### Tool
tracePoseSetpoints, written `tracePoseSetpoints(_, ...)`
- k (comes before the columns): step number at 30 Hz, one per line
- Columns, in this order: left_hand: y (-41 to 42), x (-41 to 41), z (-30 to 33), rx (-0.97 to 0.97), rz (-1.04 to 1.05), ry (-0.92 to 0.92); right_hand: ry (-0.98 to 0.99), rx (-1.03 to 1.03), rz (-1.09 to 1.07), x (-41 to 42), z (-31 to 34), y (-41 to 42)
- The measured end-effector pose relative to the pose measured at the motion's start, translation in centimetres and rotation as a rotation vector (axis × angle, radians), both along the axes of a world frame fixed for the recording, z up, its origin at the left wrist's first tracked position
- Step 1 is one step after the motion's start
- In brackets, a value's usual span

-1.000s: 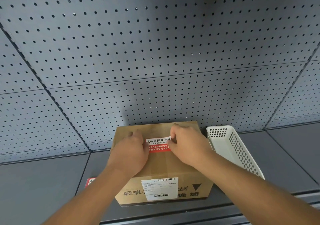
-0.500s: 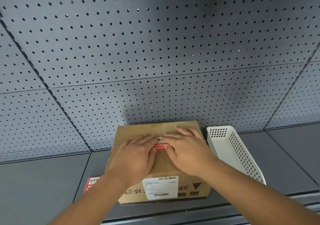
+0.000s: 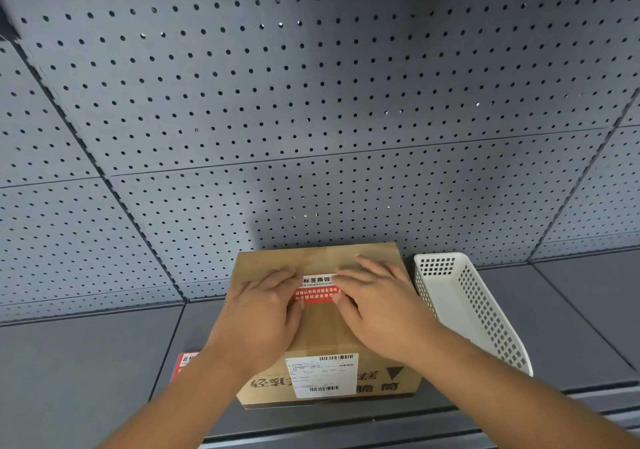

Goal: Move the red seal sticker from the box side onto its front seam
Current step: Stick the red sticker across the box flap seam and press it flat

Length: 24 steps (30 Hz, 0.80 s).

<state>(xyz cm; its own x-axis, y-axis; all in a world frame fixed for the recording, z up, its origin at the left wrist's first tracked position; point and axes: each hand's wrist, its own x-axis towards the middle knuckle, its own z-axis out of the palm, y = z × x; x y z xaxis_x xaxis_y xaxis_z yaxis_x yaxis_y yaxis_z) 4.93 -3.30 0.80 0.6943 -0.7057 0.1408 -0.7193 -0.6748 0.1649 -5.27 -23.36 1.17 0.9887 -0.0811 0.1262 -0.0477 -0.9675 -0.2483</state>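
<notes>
**Sticker down, both hands pressing it flat**

The big grey pegboard wall (image 3: 311,102) fills the view above the shelf (image 3: 86,362), and on that shelf sits the cardboard box (image 3: 325,331), with a white basket (image 3: 474,310) just beside it on the right. Both hands lie flat on the box top, fingers stretched out and clamped on nothing: the left hand (image 3: 263,310) covers the sticker's left end, the right hand (image 3: 377,299) its right end. Between them shows the red seal sticker (image 3: 317,291), lying across the taped seam (image 3: 322,324) that runs down the middle of the top.

The step looks like the final rub-down. To do it well, press from the sticker's middle outward, so no air or lifted corner stays, and keep the box from sliding on the smooth shelf. Check both ends are bonded either side of the seam.

Against half a second ago, the hands have spread slightly apart and more of the sticker's print shows. A second ago the fingers were curled, pinching its ends. A second red label (image 3: 185,365) peeks out by the left forearm.
</notes>
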Motion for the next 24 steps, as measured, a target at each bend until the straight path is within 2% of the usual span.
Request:
tracePoseSetpoints(3,0.3,-0.9,-0.3,-0.04,-0.123,0.051,0.038,0.01,0.128,-0.6,0.2,0.1)
tracePoseSetpoints(6,0.6,-1.2,-0.7,-0.047,-0.165,0.037,0.051,0.009,0.139,-0.8,0.3,-0.1)
tracePoseSetpoints(9,1.1,-1.1,-1.1,-0.058,-0.16,-0.023,0.058,-0.002,0.135,-1.1,0.4,-0.6)
tracePoseSetpoints(24,1.5,-1.6,-0.8,-0.059,-0.019,-0.043,-0.058,-0.092,0.069,-1.9,-0.2,-1.6)
